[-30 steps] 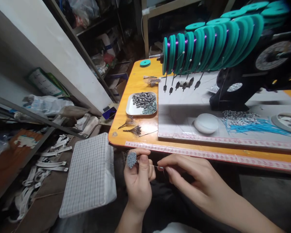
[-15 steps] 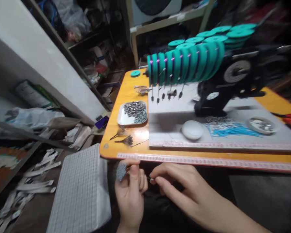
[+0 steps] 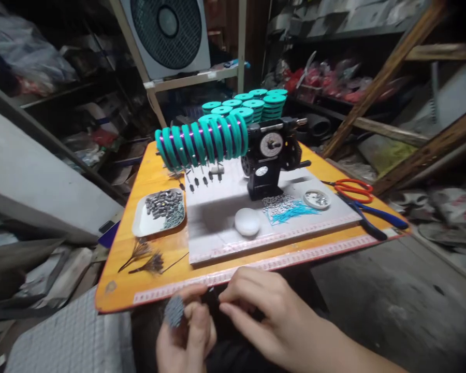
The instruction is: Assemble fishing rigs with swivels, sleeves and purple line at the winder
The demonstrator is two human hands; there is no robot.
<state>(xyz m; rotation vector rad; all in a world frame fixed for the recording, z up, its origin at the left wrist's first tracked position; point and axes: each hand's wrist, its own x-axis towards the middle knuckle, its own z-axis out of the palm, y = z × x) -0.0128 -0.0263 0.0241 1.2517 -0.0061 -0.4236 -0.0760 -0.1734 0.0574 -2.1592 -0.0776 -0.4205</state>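
My left hand (image 3: 188, 334) is closed around a bundle of small grey-blue beads (image 3: 174, 312), which bulges out at the side of the fingers. My right hand (image 3: 267, 313) is beside it, thumb and forefinger pinched together; whatever sits between those fingertips is too small to make out. Both hands are just in front of the table's near edge. On the table, a white dish (image 3: 142, 217) holds dark metal weights (image 3: 161, 203) and grey-green beads (image 3: 173, 216). Two bunches of dark wire loops (image 3: 152, 263) lie near the left hand.
A black winding machine (image 3: 264, 168) carries a row of green foam spools (image 3: 202, 140). More green spools (image 3: 252, 106) are stacked behind. A white round lid (image 3: 247, 221), blue-tailed pieces (image 3: 295, 211), a small dish (image 3: 317, 199), orange scissors (image 3: 353, 190) and blue-handled pliers (image 3: 376, 213) lie rightward.
The view has swung right and up, bringing the scissors, pliers and fan fully into sight. Both hands stay close together, the right one still pinching beside the left.
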